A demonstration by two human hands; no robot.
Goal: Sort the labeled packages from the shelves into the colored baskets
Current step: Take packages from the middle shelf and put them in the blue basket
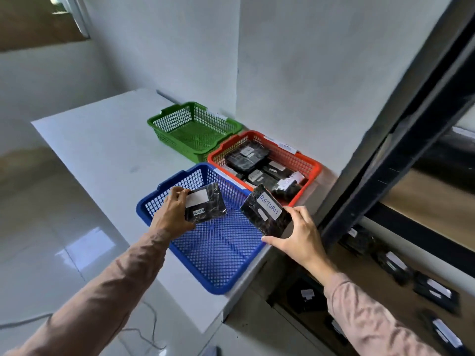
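Observation:
My left hand (171,214) grips a black wrapped package (208,206) with a white label, held over the far left part of the blue basket (203,273). My right hand (299,236) holds a second black package (264,217) whose label reads RETURN, above the blue basket's right rim. The blue basket has nothing lying in it. Behind it, the red basket (312,167) holds several black labeled packages (246,156). The green basket (177,136) further back has nothing in it.
The baskets stand in a row on a white table (102,150) against a white wall. A dark metal shelf frame (401,155) rises at right, with several more black labeled packages (434,291) on its lower shelf. A cable lies on the tiled floor below.

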